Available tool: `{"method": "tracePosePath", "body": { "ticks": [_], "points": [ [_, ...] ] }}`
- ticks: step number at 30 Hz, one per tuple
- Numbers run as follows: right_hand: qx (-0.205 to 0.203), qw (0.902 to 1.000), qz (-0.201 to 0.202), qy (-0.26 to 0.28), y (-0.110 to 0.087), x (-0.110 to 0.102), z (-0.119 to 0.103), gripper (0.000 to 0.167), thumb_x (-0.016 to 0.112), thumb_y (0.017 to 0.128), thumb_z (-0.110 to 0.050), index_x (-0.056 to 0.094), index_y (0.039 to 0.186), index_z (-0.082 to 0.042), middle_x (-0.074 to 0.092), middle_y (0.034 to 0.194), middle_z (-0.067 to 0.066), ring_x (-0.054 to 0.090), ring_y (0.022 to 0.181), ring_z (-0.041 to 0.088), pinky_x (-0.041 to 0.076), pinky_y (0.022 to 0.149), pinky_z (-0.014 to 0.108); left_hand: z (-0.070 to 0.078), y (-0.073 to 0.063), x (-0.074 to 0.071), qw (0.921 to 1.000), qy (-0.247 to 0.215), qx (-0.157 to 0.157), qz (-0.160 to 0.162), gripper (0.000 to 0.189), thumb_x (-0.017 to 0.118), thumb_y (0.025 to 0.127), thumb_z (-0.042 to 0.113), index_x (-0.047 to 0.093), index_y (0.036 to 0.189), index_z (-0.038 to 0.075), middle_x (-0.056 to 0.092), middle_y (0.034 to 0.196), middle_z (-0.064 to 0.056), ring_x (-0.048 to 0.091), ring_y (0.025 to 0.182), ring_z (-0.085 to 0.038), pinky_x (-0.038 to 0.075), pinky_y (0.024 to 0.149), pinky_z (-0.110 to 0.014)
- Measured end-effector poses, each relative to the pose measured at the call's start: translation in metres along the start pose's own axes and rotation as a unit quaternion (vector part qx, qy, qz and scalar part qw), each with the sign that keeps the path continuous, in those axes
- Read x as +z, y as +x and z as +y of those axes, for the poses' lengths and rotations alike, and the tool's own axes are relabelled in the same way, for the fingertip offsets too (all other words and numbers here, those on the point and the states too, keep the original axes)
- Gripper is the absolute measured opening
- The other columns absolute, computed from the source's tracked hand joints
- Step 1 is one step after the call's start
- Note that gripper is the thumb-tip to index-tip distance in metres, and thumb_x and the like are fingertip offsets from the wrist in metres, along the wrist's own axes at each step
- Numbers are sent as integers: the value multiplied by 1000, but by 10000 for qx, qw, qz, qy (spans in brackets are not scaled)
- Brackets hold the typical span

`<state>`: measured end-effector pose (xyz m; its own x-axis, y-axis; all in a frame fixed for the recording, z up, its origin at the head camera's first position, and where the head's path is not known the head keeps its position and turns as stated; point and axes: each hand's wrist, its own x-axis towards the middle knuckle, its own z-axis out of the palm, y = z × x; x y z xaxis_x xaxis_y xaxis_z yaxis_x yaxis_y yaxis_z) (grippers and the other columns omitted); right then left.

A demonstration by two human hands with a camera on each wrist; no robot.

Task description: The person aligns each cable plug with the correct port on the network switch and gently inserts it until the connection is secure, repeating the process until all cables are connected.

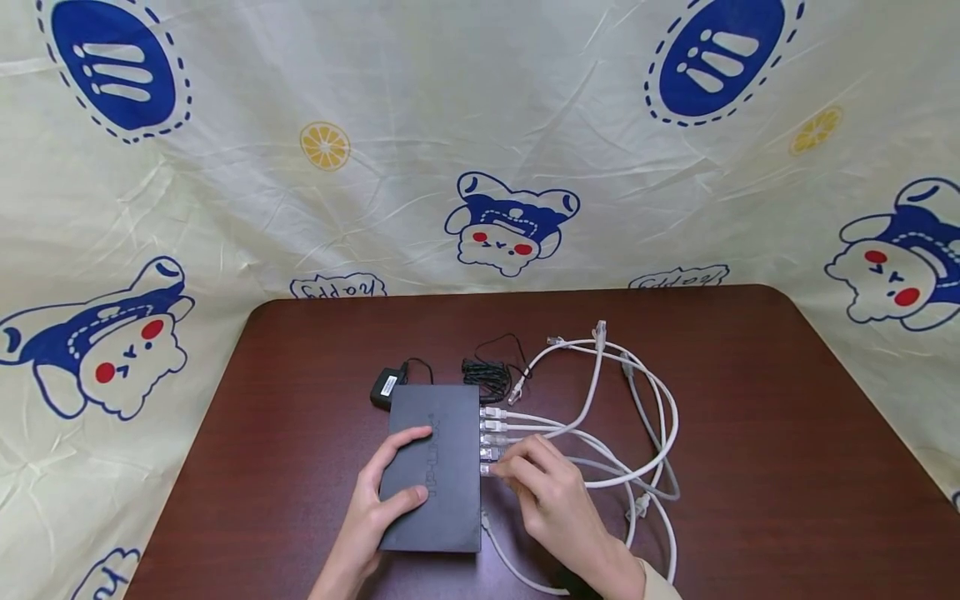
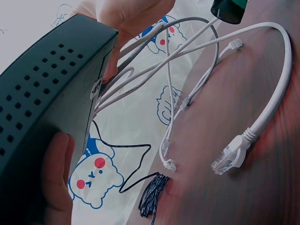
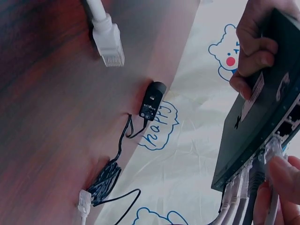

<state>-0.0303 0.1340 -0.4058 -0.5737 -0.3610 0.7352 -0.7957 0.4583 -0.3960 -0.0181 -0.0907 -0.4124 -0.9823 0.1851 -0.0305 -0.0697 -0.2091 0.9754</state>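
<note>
My left hand [image 1: 372, 510] grips a dark TP-Link network switch [image 1: 456, 508] by its left side, with thumb and a finger on the top face. In the right wrist view its curled fingers are on the underside of the switch [image 3: 248, 126], which is lifted and tilted. Between thumb and fingertips, my right hand [image 1: 553, 498] pinches the plug of a network cable [image 3: 273, 151] right at a port. Beside it, several other plugs [image 1: 492, 426] sit in the row of ports, and further ports [image 3: 287, 127] are bare.
White and grey network cables [image 1: 671, 408] loop to the right on the brown table [image 1: 757, 433]. Loose plugs [image 1: 601, 333] lie at their far ends, and another plug [image 1: 485, 523] is near the switch. Behind the switch are a black power adapter [image 1: 386, 387] and its bundled cord [image 1: 487, 377].
</note>
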Motion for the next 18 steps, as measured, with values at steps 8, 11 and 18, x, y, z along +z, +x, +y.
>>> {"method": "tracePosePath", "body": {
  "ticks": [8,11,18],
  "points": [
    [-540,9985,11,61,3,2,3,22,50,81,8,65,82,-8,55,82,-2,52,73,11,44,67,20,1,-3,2,9999,125,8,-112,59,61,77,-5,54,133,14,45,125,-17,46,104,-33,48,79,-41],
    [-620,9980,-24,87,5,1,3,23,48,82,9,65,82,-7,54,81,-2,50,72,10,43,66,19,2,-3,2,9998,175,33,-99,59,61,77,-6,54,133,14,46,124,-17,47,103,-33,48,79,-40],
    [-711,9974,93,75,9,4,1,28,42,95,-1,65,80,-6,54,80,-1,49,70,10,42,64,19,5,-3,2,9998,200,-22,-25,59,61,77,-4,55,132,15,44,125,-17,46,104,-33,47,80,-41]
  ]
}}
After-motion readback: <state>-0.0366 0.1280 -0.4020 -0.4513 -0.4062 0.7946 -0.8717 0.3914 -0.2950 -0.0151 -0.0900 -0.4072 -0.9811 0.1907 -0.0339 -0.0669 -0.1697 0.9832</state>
